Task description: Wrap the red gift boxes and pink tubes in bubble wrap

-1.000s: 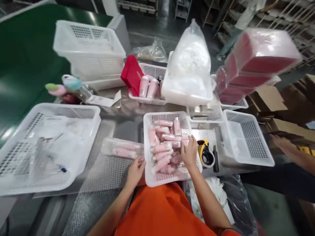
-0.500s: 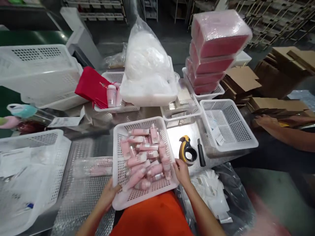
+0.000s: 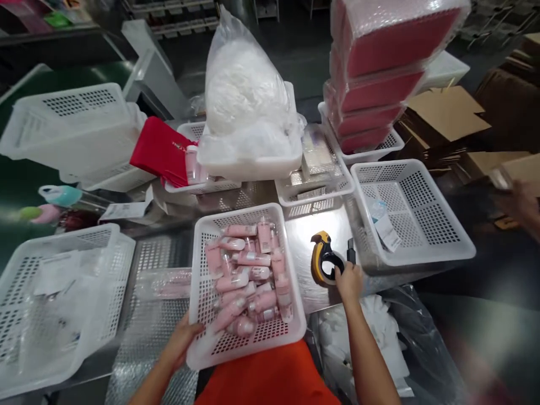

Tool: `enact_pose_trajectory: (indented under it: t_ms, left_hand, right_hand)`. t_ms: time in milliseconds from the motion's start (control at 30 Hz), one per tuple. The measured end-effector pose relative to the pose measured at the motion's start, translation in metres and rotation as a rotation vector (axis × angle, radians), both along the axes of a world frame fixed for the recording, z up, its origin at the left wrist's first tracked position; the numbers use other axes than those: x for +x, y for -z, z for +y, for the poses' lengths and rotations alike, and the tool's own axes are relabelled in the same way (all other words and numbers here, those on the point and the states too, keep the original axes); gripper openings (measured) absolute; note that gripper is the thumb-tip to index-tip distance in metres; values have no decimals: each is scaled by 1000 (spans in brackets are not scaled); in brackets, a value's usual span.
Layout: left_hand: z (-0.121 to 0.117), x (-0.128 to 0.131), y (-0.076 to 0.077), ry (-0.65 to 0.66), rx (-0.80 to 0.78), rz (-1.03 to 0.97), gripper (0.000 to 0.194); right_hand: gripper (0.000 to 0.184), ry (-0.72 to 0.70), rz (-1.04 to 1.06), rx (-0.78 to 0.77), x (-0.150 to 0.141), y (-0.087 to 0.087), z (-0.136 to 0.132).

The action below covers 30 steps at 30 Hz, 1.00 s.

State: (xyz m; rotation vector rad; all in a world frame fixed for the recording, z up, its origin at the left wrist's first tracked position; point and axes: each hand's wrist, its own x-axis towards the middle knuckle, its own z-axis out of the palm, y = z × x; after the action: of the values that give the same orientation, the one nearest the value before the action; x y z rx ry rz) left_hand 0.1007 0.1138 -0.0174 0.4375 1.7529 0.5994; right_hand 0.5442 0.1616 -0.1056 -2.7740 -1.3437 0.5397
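Observation:
A white perforated basket stands at the near edge of the table against my orange clothing. It holds several pink tubes and bottles with clear or white caps. My left hand is closed on the basket's left rim, near its front corner. My right hand lies over the lower part of a black pen-shaped tool, fingers closed around it; only the tool's upper end shows. Just left of these fingers rests a yellow and black tape dispenser on the metal table.
A bubble-wrapped pack lies left of the basket. Other white baskets stand left and right. A white bag and wrapped pink boxes rise behind. At right, another person's hand is by the cardboard.
My right hand has left the basket's right rim and moved right onto the black tool. My left hand keeps its hold. The view has shifted slightly, and the other person's hand has moved.

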Motion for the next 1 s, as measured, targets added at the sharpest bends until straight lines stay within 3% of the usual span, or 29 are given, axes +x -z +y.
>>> enact_pose_trajectory:
  t_ms: [167,367,533,700,800,900,1000]
  left_hand:
    - [-1,-4,-2,57,-14,-19,70]
    - [-4,-12,-1,74,-22,-23,66]
    - [2,-22,-6,120,-71,-25,64]
    - [6,-29,-3,195,-86,18,75]
    - [4,-30,-1,214,-70,14,78]
    - [2,-32,2,222,-59,-2,74]
    - [-2,-37,9,208,-49,-29,68]
  right_hand:
    - [37,20,-49,12,-5,-1,-5]
    - [38,82,22,186,12,9,-13]
    - [40,143,41,30,33,9,-2]
    - [32,110,48,-38,38,-7,-5]
    - [42,194,6,78,20,-22,-24]
    - [52,206,113,239,-15,-33,-34]
    - [42,124,246,155,-53,-37,-28]
